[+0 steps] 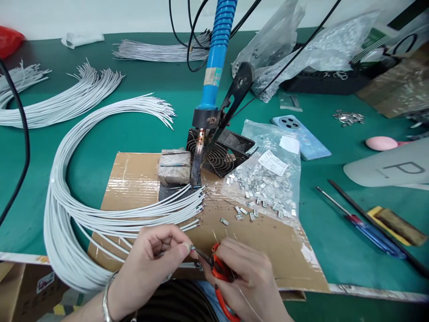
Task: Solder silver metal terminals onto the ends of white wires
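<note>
My left hand (152, 259) is closed, thumb and forefinger pinching the end of a thin white wire at the near edge of a cardboard sheet (134, 179). My right hand (250, 279) is wrapped round orange-handled pliers (219, 273), whose dark tips meet the wire end beside my left thumb. A big curved bundle of white wires (67, 214) lies to the left, its stripped ends fanned out beside a blue-handled soldering iron (209, 89) mounted upright in a stand. Small metal terminals (264, 188) lie on a clear plastic bag to the right.
A small black fan (224, 154) sits behind the iron. More white wire bundles (67, 98) lie far left and at the back. A blue phone (301, 136), a blue-handled screwdriver (365, 226), plastic bags and black cables are to the right on the green mat.
</note>
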